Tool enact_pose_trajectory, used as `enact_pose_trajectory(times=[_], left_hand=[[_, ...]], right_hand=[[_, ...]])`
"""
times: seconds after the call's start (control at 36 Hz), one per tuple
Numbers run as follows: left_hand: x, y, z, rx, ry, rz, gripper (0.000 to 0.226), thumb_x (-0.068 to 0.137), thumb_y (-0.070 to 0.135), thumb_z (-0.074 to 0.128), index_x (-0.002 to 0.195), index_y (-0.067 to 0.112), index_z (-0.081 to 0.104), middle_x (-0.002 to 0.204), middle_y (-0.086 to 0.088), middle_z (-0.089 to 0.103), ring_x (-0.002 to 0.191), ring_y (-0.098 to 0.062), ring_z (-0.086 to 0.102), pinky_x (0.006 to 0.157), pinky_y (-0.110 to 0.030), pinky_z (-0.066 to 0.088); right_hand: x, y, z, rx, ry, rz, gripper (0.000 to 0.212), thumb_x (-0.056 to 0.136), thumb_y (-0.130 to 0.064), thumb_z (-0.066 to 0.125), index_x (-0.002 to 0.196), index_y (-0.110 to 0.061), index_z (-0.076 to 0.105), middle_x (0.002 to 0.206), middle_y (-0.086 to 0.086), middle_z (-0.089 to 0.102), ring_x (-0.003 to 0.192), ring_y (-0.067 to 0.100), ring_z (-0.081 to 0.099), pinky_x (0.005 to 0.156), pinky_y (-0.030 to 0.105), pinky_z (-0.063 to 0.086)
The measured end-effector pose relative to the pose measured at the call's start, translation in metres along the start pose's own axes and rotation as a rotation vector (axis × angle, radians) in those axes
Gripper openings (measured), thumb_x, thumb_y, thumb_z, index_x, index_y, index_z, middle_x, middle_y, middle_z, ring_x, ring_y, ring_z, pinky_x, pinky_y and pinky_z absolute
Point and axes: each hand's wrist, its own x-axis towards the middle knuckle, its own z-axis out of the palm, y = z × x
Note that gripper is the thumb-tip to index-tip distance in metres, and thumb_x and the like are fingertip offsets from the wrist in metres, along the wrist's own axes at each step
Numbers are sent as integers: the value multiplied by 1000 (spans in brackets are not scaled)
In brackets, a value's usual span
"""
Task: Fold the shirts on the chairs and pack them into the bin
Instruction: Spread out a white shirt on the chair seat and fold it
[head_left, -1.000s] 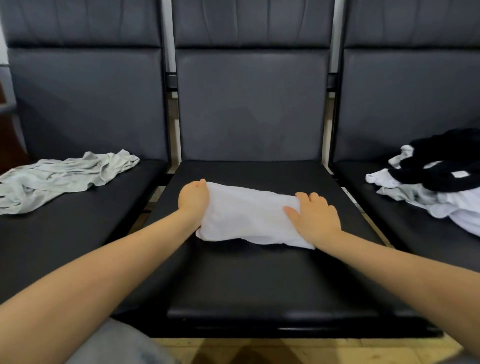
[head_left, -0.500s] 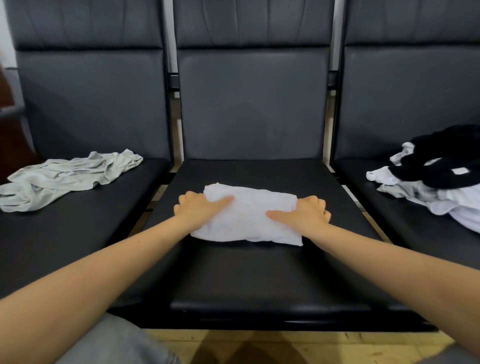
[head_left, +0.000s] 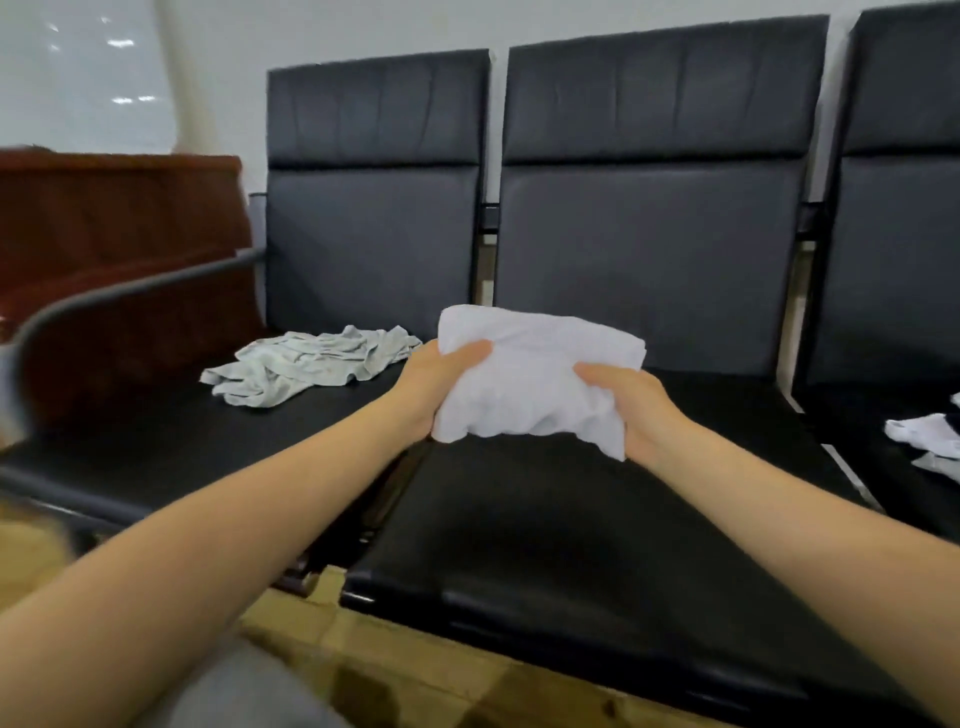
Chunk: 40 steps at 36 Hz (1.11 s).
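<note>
Bulging between both sets of curled fingers, the folded white shirt (head_left: 535, 379) looks creased, held above the middle seat (head_left: 571, 519); left hand (head_left: 434, 384) and right hand (head_left: 631, 410) clasp its ends.

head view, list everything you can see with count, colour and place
folded shirt: 1, white, held up over the middle seat between both hands
crumpled shirt: 1, pale grey-green, unfolded on the left seat
clothes pile: 1 pile, only its white edge shows, on the right seat at the frame edge
chairs: 3 in a row, black padded seats and backs, across the view
armrest: 1, grey metal, left end of the row
wooden furniture: 1, reddish brown, behind the armrest, blurred
floor: light wood, below the seats
bin: none in view
left hand: 1, gripping the folded shirt's left side
right hand: 1, gripping its right side
</note>
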Motion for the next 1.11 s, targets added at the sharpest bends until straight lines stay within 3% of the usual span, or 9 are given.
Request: enact_pose_trajectory(times=[0.11,0.19,0.39,0.53,0.61,0.72,0.86,1.0,1.11], left_hand=[[-12,1,-55,54,97,-34,37,86,45,63,110,18,61,113,-6,65,102,-23,64,92,-42,53],[-23,-5,-104,3,169,-61,14,93,28,62,100,16,61,95,-3,67,78,-13,67,63,-25,57],[-78,-39,-236,73,477,-86,54,87,42,68,131,16,52,123,-7,62,106,-24,61,96,-45,51],[-146,-92,-327,82,680,-206,60,84,42,70,134,14,52,125,-6,60,111,-27,59,98,-47,49],[-199,-131,-361,119,750,-339,50,87,37,69,127,12,56,126,-8,61,110,-27,60,97,-46,50],[-265,-193,-388,126,779,-501,17,93,26,63,106,15,61,111,-8,66,101,-28,62,88,-38,49],[-320,-258,-397,198,790,-698,67,71,54,72,120,10,61,116,-7,65,106,-27,60,94,-36,46],[-338,-310,-398,63,870,-754,31,96,38,56,120,17,58,116,-3,58,106,-24,55,91,-34,43],[-343,-342,-417,238,897,-852,45,100,37,45,136,9,51,135,-11,55,122,-31,52,100,-35,41]], right_hand=[[5,16,54,0,-79,99,44,85,-10,70,127,-10,58,116,14,67,98,32,68,65,37,56],[6,36,104,-27,-130,138,51,81,-11,73,128,-8,56,116,16,67,98,33,68,64,36,56],[-15,84,247,-192,-330,137,53,82,-10,72,132,-5,53,118,14,65,103,33,65,92,46,54],[-56,134,344,-425,-509,171,39,86,-13,68,118,-4,48,100,11,62,85,25,63,67,32,54],[-84,186,385,-574,-600,184,49,84,-16,67,129,-7,50,114,13,63,96,27,63,76,33,52],[-127,273,412,-709,-727,225,47,87,-14,63,132,-7,53,125,13,61,109,27,60,88,33,50],[-162,352,415,-926,-807,276,51,88,-14,63,136,-8,48,129,12,57,115,28,57,80,26,43],[-167,403,430,-1071,-826,289,53,86,-22,64,135,-8,49,132,12,56,118,30,56,84,30,44],[-162,428,448,-1057,-861,325,65,88,-23,65,143,-6,36,140,15,48,126,32,49,99,36,42]])
